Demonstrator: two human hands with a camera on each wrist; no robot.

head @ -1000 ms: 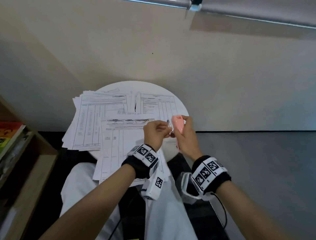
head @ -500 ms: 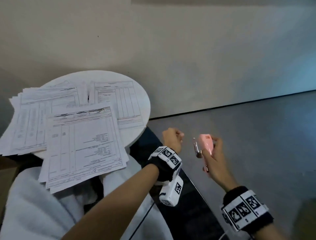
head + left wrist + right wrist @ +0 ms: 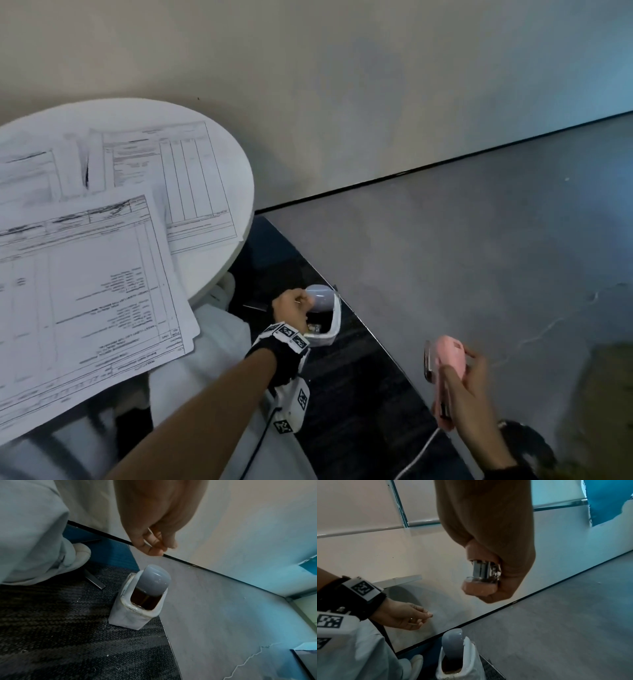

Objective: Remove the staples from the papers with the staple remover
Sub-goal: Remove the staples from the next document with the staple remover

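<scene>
My left hand (image 3: 298,303) hovers just above a small white bin (image 3: 335,323) with a tilted grey swing lid (image 3: 320,297) on the floor. Its thumb and fingertips (image 3: 154,549) are pinched together; anything between them is too small to see. The bin (image 3: 126,616) stands open and dark inside. My right hand (image 3: 457,368) grips the pink staple remover (image 3: 448,356) off to the right, metal jaws (image 3: 485,570) pointing away from me. Stacks of printed papers (image 3: 85,281) lie on the round white table (image 3: 209,269), with no hand on them.
The bin stands at the edge of a dark carpet (image 3: 342,394), beside grey floor (image 3: 445,240) and a pale wall. My white trouser leg and shoe (image 3: 80,553) are left of the bin, next to a dark table foot (image 3: 95,580). One paper stack overhangs the table towards my lap.
Both hands left the papers on the table and moved down to the right. The left hand now sits over the floor bin; the right still grips the staple remover, lower.
</scene>
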